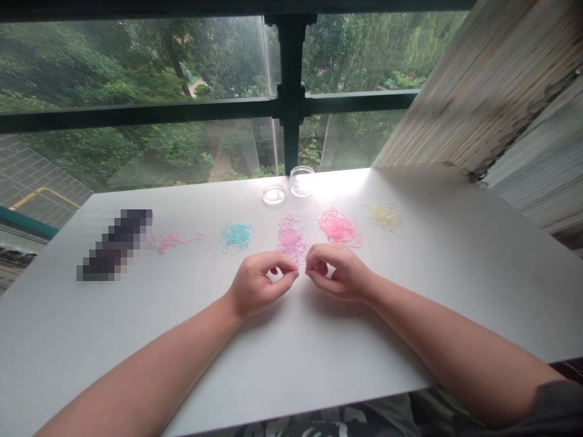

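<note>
My left hand [259, 282] and my right hand [339, 271] rest close together on the white table [455, 273], both with fingers pinched. Between their fingertips a thin, pale elastic band seems to be stretched, too fine to see well. Just beyond the fingertips lies a pile of purple elastic bands [291, 238]. Further piles sit in a row: teal bands [235, 235], pink bands [338, 227], yellow bands [385, 215] and a few light pink bands [170, 241] at the left.
A small clear round jar [302, 181] and its lid [274, 194] stand at the table's far edge by the window. A blurred-out dark object [113, 244] lies at the left. A striped wall or blind [492, 91] rises at the right.
</note>
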A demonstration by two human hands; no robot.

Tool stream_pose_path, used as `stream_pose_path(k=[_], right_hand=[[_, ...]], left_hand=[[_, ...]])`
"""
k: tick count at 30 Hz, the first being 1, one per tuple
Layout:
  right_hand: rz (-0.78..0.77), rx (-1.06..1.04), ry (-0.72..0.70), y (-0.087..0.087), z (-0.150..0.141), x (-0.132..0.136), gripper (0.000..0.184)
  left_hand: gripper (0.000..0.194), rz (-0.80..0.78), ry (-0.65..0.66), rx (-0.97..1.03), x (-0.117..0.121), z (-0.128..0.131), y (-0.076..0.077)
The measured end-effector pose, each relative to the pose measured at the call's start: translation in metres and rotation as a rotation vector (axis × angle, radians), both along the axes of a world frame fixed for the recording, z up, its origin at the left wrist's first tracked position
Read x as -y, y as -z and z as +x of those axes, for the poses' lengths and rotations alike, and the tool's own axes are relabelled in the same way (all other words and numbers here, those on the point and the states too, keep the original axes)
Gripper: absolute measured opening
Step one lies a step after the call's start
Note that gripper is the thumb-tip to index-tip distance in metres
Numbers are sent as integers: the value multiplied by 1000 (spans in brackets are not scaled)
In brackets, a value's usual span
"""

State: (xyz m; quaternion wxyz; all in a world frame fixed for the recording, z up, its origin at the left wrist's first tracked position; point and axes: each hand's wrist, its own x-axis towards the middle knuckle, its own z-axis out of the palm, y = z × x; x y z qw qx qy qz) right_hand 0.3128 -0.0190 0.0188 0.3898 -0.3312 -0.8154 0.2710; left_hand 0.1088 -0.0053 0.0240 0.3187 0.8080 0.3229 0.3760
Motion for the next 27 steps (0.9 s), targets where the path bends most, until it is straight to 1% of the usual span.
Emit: stream_pose_path(k=[5,9,17,27], right_hand=[[-23,8,19,0,2,1,15],[-38,9,21,-2,1,2,11],[6,39,16,-2,-2,1,6],[17,45,15,-3,0,1,7]], left_hand=[[7,-4,1,-6,-1,-1,0],[6,-6,5,-10,-1,-2,0],[6,2,29,-19,-1,-1,0],[5,4,-4,-26,-1,-2,0]])
